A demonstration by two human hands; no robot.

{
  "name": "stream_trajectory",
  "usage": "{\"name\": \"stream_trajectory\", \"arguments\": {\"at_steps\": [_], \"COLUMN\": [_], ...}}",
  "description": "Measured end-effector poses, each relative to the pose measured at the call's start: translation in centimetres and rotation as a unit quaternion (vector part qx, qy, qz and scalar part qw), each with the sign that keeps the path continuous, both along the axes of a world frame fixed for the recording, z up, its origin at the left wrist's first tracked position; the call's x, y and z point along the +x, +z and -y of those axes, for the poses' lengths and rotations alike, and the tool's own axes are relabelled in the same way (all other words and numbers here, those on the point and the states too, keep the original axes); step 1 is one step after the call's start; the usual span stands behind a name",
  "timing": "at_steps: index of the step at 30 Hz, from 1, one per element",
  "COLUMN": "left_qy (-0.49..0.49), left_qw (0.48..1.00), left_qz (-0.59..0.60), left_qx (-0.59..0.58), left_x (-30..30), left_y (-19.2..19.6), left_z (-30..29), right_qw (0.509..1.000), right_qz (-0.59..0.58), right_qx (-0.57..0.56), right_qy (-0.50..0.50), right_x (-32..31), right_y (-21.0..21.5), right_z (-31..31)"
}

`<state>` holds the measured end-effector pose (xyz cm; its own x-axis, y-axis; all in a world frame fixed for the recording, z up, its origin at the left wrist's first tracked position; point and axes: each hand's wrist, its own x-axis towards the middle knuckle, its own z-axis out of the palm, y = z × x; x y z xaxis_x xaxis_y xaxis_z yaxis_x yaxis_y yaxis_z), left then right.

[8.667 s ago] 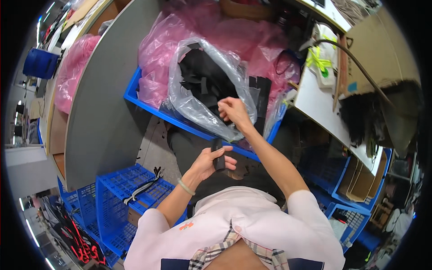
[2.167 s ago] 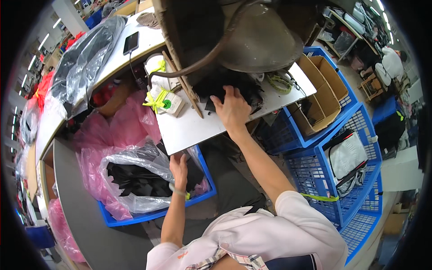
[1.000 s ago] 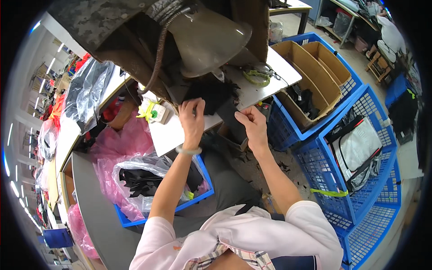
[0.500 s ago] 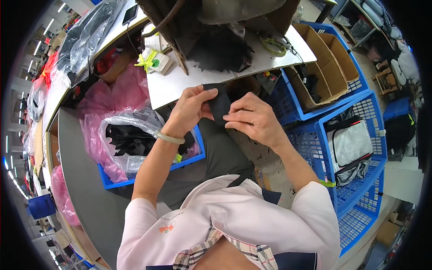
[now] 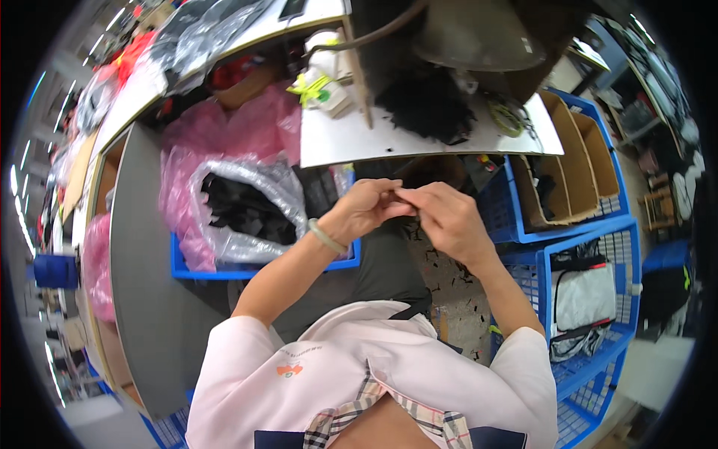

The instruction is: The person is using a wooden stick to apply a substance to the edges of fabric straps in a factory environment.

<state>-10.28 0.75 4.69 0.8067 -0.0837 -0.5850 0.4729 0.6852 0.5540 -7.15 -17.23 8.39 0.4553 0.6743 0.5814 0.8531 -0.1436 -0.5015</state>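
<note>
The left hand (image 5: 366, 206) and the right hand (image 5: 445, 217) are meeting fingertip to fingertip in front of the person's chest, just below the front edge of the white surface (image 5: 389, 138). Both hands are curling closed, pinching at the same spot; whatever small thing is sitting between the fingertips is hidden by the fingers, so what they are gripping cannot be told. Half a second ago a flat black piece was showing clearly between the two hands; now the hands are sitting closer together and that piece is no longer showing.

A pale, smooth bangle (image 5: 326, 236) is circling the left wrist. A fluffy heap of black scraps (image 5: 430, 112) is lying on the surface above the hands, well apart from them. To the left, a crinkled clear plastic bag (image 5: 243, 202) holding black pieces is resting in a blue plastic crate (image 5: 224, 268), with glossy pink plastic bags (image 5: 224, 131) bunching around it. To the right, open brown cardboard boxes (image 5: 572, 161) are standing inside a blue mesh-walled crate (image 5: 557, 228). The person is wearing a pale pink shirt (image 5: 359, 374) with a checked collar.
</note>
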Motion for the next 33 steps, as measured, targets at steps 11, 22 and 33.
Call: {"name": "stream_trajectory", "arguments": {"at_steps": [11, 22, 33], "left_qy": [-0.037, 0.115, 0.21], "left_qw": [0.978, 0.831, 0.683], "left_qz": [0.169, 0.204, 0.286], "left_qx": [0.114, 0.506, 0.639], "left_x": [-7.1, -8.8, -6.7], "left_y": [-2.4, -2.1, -2.8], "left_z": [-1.1, -0.2, 0.2], "right_qw": [0.851, 0.982, 0.982], "right_qz": [-0.526, -0.102, -0.031], "right_qx": [-0.012, 0.048, 0.014], "right_qy": [-0.004, -0.149, -0.188], "right_x": [-2.2, -4.8, -4.5], "right_y": [-3.7, -4.5, -3.8], "right_z": [-2.5, -7.2, -7.3]}}
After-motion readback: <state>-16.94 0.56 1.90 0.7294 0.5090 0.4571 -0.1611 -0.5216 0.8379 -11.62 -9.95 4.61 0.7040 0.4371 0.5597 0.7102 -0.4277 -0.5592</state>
